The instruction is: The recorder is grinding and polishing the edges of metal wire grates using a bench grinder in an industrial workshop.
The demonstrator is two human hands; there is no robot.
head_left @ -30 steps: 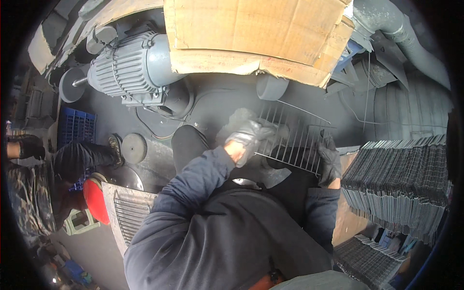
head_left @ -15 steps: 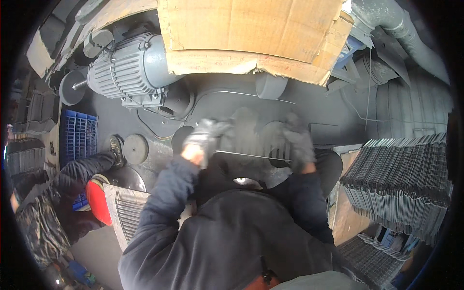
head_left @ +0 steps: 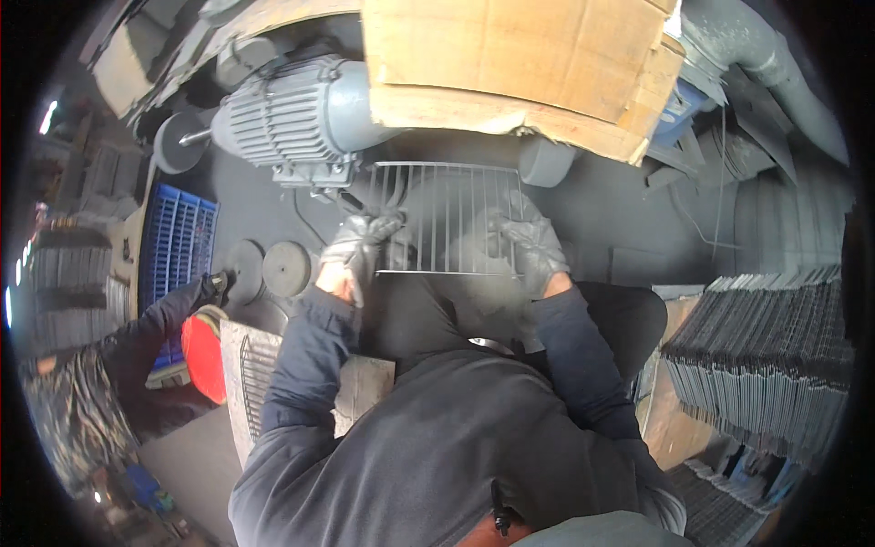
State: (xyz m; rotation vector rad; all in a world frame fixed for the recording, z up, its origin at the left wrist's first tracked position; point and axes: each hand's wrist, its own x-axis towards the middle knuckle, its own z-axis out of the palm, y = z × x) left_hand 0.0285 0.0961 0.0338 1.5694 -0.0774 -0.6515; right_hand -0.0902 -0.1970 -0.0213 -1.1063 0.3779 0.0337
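Observation:
A rectangular metal wire rack [head_left: 435,219] with thin parallel bars spans the space between my two hands, in front of my lap. My left hand [head_left: 355,244], in a grey, worn glove, grips its left side. The right side is held by my gloved right hand [head_left: 533,244], fingers closed around the edge. Through the bars I see a blurred greyish patch, hard to make out. Both forearms, in dark sleeves, reach forward over my knees.
A grey electric motor [head_left: 287,109] stands ahead left, beside a cardboard sheet [head_left: 510,59]. Tall stacked racks [head_left: 752,342] stand at right. Round discs [head_left: 285,269], a red disc [head_left: 204,357] and a blue crate [head_left: 180,239] lie left, near another person's leg [head_left: 155,319].
The view has swung, so the surroundings sit farther right. My hands were smeared by motion; now they and the rack's bars show more sharply, with the hands slightly closer together.

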